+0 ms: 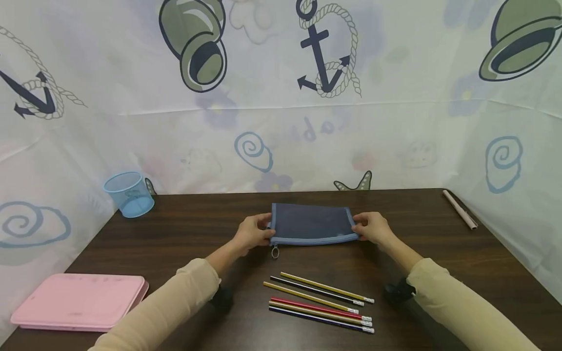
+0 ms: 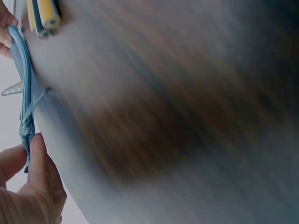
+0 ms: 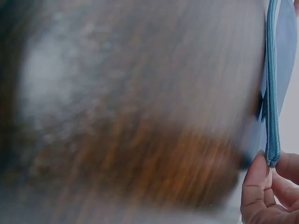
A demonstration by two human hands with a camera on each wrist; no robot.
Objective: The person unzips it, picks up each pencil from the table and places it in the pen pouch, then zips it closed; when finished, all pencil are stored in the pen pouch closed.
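A flat blue zip pouch is held between both hands near the back of the table. Its zipper runs along the edge facing me, and a ring pull hangs at the left end. My left hand pinches the pouch's left end between thumb and fingers, as the left wrist view also shows. My right hand pinches the right end; the zipper's tip sits between thumb and finger in the right wrist view. In front of the pouch lie several pencils in gold, black and red, side by side.
A pink flat case lies at the front left. At the back left corner stands a light blue mesh cup. A pale rolled tube lies by the right edge. Printed cloth hangs behind the dark wooden table.
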